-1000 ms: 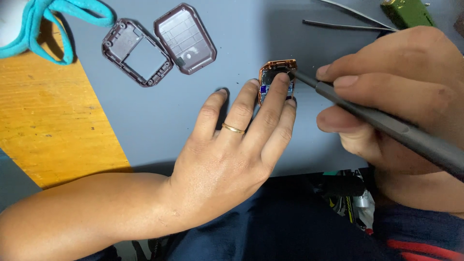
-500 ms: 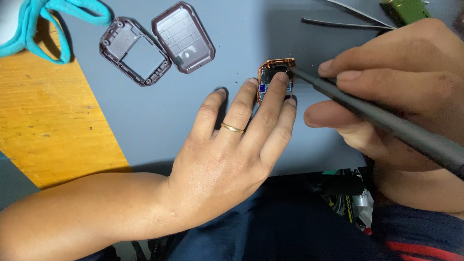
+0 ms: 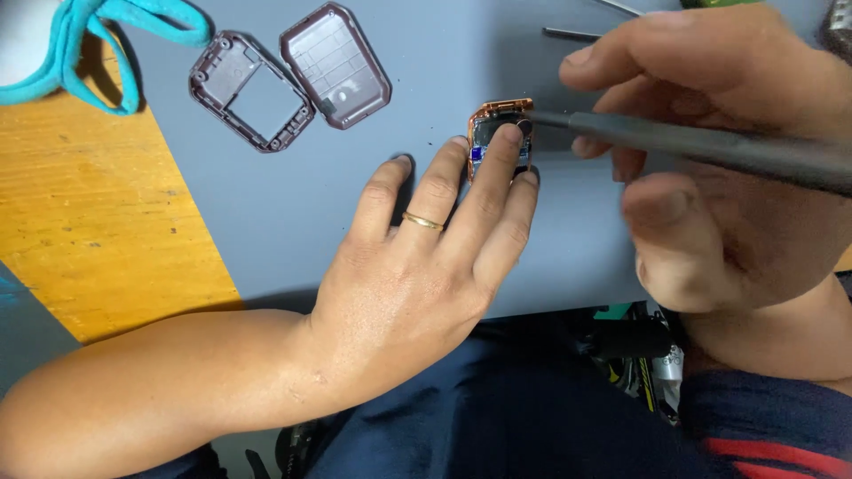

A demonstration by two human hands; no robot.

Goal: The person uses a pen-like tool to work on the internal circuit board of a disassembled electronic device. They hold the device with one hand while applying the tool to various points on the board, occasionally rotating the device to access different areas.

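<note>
My left hand [image 3: 426,266] lies flat on the grey mat [image 3: 293,204], a gold ring on one finger. Its fingertips press down on a small circuit board [image 3: 497,133] with a copper-coloured rim. My right hand [image 3: 719,168] grips a dark grey screwdriver-like tool [image 3: 710,151], whose tip touches the top right corner of the board. Part of the board is hidden under my fingers.
Two dark maroon plastic case halves, an open frame [image 3: 250,92] and a solid back cover [image 3: 335,64], lie at the mat's upper left. A teal strap [image 3: 98,44] rests on the yellow wooden table [image 3: 98,231]. A thin dark tool [image 3: 572,35] lies at the top.
The right hand has turned and lifted, so the tool now lies nearly level, its tip still at the board's corner. The left hand keeps pressing the board.
</note>
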